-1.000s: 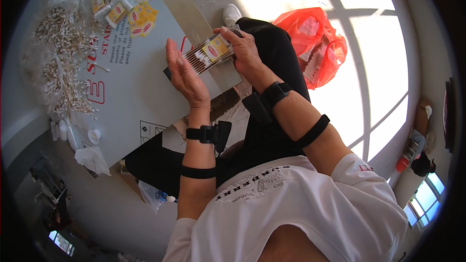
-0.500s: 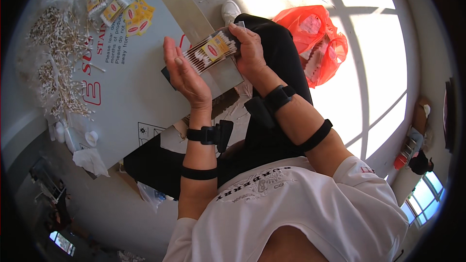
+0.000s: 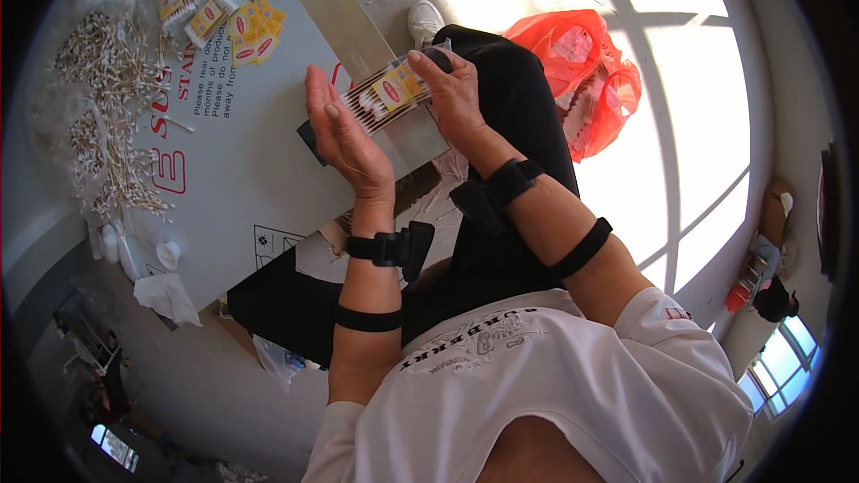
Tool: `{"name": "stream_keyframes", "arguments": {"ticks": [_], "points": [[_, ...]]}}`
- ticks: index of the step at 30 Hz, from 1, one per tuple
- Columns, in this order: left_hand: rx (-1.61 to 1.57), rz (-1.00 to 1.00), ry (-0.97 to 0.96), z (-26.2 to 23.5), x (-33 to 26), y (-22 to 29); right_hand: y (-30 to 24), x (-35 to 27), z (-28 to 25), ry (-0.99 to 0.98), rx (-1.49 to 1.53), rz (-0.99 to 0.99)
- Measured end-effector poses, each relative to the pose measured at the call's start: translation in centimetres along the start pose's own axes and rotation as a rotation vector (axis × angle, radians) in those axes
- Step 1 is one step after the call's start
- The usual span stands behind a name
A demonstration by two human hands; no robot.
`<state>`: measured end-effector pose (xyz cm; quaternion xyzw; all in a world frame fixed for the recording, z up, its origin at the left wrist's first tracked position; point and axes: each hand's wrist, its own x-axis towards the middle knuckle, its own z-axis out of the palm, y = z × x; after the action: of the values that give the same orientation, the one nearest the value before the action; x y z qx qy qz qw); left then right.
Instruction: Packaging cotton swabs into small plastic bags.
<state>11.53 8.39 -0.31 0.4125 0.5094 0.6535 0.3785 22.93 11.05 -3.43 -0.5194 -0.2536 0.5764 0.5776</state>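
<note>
A pack of cotton swabs (image 3: pixel 369 108) with dark sticks, white tips and a yellow-and-red label card (image 3: pixel 399 88) lies tilted between my hands. My right hand (image 3: pixel 459 100) grips its right end in a clear plastic sleeve, the thumb across the top; the fingers underneath are mostly hidden. My left hand (image 3: pixel 351 145) is open, its fingers stretched out and upright at the pack's left end. Whether the left palm presses on the swab ends I cannot tell.
A grey printed board (image 3: pixel 228 179) carries loose swabs (image 3: pixel 112 116), finished packs (image 3: pixel 208 18) and yellow label cards (image 3: pixel 257 33). On the sunlit floor to the right sits a red plastic bag (image 3: pixel 617 94). A white crumpled piece (image 3: pixel 168 298) hangs at the board's near edge.
My right hand has shifted slightly left along the pack, its thumb now covering more of the right end. My left hand has barely moved and stays open.
</note>
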Motion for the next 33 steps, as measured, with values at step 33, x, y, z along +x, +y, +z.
{"name": "stream_keyframes", "arguments": {"ticks": [33], "points": [[0.48,0.206,-0.312,0.6,0.2,0.1,0.0,0.1,-0.1,-0.03,-0.114,-0.074]]}}
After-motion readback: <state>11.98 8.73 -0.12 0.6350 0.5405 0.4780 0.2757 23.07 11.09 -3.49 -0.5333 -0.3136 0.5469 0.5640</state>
